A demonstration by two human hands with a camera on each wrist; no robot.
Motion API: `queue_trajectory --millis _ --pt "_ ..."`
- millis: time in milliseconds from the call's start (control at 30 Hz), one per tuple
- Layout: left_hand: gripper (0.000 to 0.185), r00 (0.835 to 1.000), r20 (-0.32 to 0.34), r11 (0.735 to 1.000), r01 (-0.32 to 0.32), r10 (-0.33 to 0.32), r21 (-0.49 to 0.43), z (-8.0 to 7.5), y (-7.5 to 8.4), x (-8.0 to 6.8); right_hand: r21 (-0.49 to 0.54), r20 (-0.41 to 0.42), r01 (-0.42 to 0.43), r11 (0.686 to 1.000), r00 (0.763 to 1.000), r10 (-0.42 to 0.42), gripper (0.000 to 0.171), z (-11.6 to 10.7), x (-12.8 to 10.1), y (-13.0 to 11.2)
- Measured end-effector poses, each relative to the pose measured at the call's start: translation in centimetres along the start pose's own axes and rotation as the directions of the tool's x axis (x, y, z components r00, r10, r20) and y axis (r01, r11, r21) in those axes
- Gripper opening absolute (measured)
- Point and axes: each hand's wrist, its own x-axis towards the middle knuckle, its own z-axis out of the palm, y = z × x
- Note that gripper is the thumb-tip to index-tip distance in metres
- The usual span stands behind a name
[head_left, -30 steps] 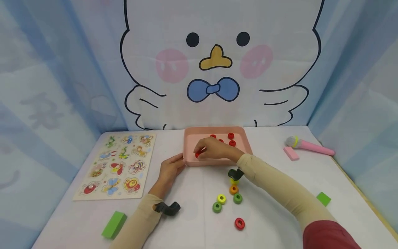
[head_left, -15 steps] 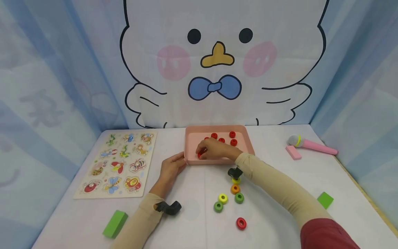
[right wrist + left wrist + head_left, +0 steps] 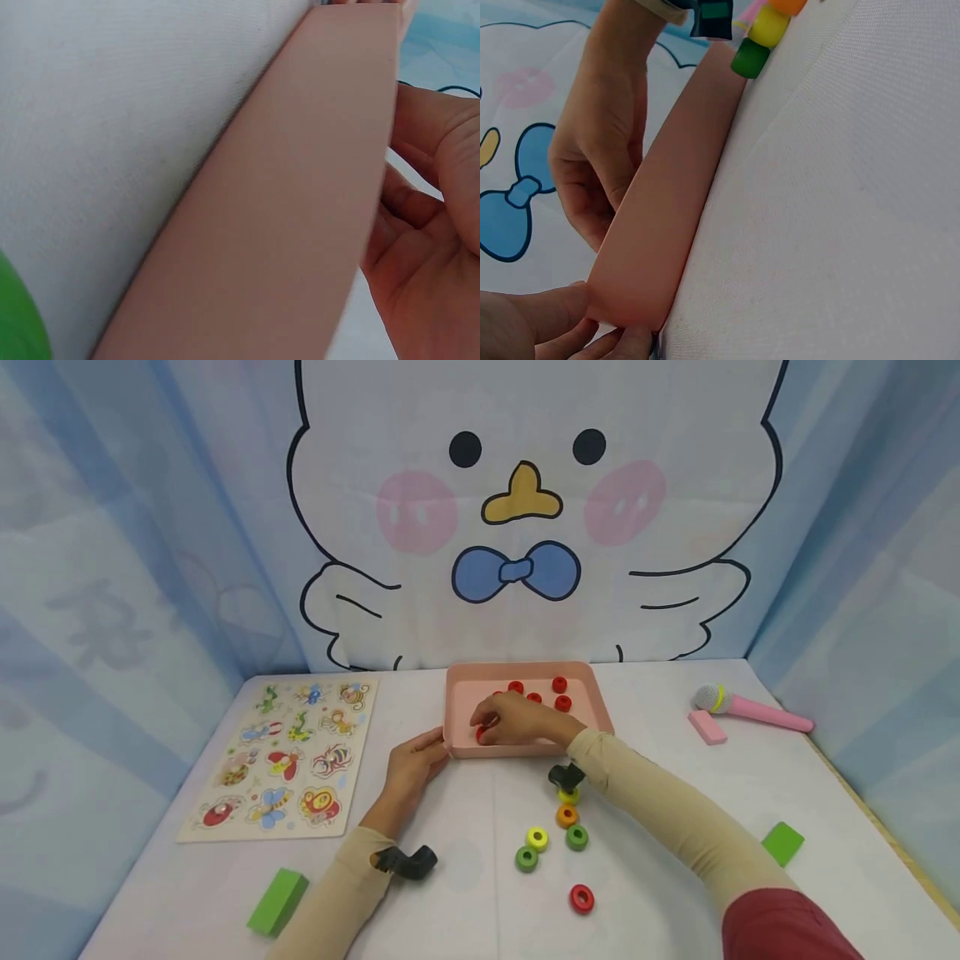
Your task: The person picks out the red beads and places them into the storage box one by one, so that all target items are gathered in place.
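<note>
In the head view a shallow pink tray point(image 3: 600, 710) lies at the back of the table with several red ring beads point(image 3: 562, 702) inside. My right hand point(image 3: 517, 718) reaches over its near wall and pinches a red ring bead point(image 3: 481, 735) at the left front of the tray. The near wall hides those fingertips in both wrist views. My left hand point(image 3: 411, 768) grips the tray's front left corner, thumb point(image 3: 562, 304) by the upper rim and other fingers point(image 3: 634, 343) lower down.
Before the tray lie yellow point(image 3: 537, 838), orange point(image 3: 567, 816), green point(image 3: 577, 837) and red ring beads point(image 3: 581, 899). An insect picture board point(image 3: 285, 760) lies left. Green blocks point(image 3: 277, 902) flank the arms. A toy microphone point(image 3: 757, 710) and a pink block point(image 3: 707, 727) lie right.
The head view has shifted slightly. Both hands stay almost where they were, the right one still on the red ring bead and the left at the tray's corner.
</note>
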Motion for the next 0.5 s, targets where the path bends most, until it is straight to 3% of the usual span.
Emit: queue_trajectory --millis 233,500 --pt "0.043 1.0 -0.004 1.0 0.01 -0.01 0.008 0.2 -0.3 -0.3 0.018 -0.079 0.001 1.0 0.997 0.0 0.032 -0.4 -2.8 0.0" --pt "0.044 1.0 -0.005 1.0 0.015 -0.015 0.014 0.2 0.1 -0.2 0.059 -0.094 0.066 0.996 0.994 -0.061 0.03 -0.7 -9.7 -1.0"
